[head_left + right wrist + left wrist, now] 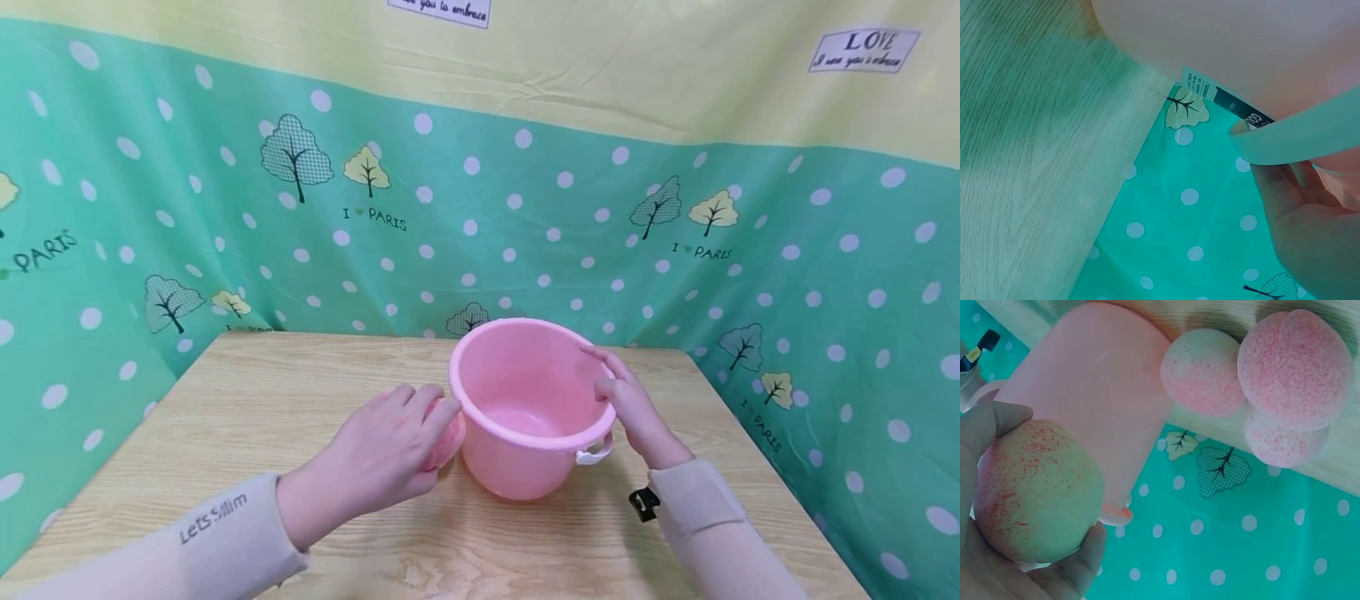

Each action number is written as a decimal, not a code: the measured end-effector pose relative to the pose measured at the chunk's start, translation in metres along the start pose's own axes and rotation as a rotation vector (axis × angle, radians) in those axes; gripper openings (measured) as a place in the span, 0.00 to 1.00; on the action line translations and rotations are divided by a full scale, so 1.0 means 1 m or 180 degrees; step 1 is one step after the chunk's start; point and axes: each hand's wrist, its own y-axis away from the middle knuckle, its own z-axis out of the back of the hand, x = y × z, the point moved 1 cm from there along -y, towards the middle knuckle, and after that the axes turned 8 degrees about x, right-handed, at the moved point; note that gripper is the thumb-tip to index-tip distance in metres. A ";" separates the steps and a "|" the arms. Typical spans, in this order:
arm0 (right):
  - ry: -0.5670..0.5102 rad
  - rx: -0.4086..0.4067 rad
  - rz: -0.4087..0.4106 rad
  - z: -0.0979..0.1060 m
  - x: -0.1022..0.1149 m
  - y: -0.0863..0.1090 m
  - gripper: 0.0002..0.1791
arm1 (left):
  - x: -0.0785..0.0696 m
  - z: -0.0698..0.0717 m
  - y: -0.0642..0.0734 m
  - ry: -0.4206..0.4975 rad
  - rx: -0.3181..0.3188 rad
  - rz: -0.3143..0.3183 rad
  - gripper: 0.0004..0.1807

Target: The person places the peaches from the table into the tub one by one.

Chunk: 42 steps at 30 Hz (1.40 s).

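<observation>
A pink bucket [498, 462] stands on the table, tilted a little toward me, its white handle end on the near right side. My left hand [393, 442] holds a peach [1041, 490] just left of the bucket, outside its rim. That peach is pale green with red streaks, as the left wrist view shows. My right hand [633, 408] grips the bucket's right rim. Three more peaches, a large pink one [1297, 369], a pink and pale one [1202, 372] and a smaller one [1285, 439], rest on the table beside the bucket; my left hand mostly hides them in the head view.
The wooden table [292, 392] runs back to a green and yellow curtain [517, 208] with dots and printed trees. The curtain also hangs along both sides. A label [1229, 100] is stuck on the bucket's outer wall.
</observation>
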 end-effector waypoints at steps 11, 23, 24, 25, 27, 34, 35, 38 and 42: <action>-0.0034 0.0002 -0.0026 -0.001 0.000 -0.001 0.41 | 0.004 0.008 -0.004 0.0070 -0.0197 -0.0012 0.32; -0.0032 0.0006 -0.0002 -0.001 -0.001 -0.001 0.41 | 0.009 0.019 -0.012 0.0363 -0.0074 0.0208 0.33; -0.0029 0.0002 -0.0005 -0.001 -0.001 -0.001 0.41 | 0.010 0.019 -0.013 0.0396 -0.0081 0.0224 0.34; -0.0023 0.0000 -0.0004 0.000 -0.001 -0.001 0.41 | 0.010 0.019 -0.014 0.0438 -0.0079 0.0246 0.34; -0.0007 -0.0004 0.0016 0.000 0.000 -0.001 0.41 | 0.010 0.018 -0.015 0.0535 -0.0070 0.0313 0.36; 0.0024 -0.0016 0.0060 -0.001 0.002 -0.002 0.41 | 0.013 0.014 -0.018 0.0729 -0.0134 0.0503 0.38; 0.0024 -0.0017 0.0051 -0.001 0.002 -0.002 0.41 | 0.013 0.014 -0.018 0.0733 -0.0151 0.0510 0.37; 0.0023 -0.0027 0.0035 -0.001 0.001 -0.001 0.41 | 0.013 0.013 -0.020 0.0733 -0.0204 0.0530 0.37; 0.0028 -0.0031 0.0025 0.000 0.000 -0.001 0.41 | 0.013 0.012 -0.023 0.0807 -0.0282 0.0559 0.36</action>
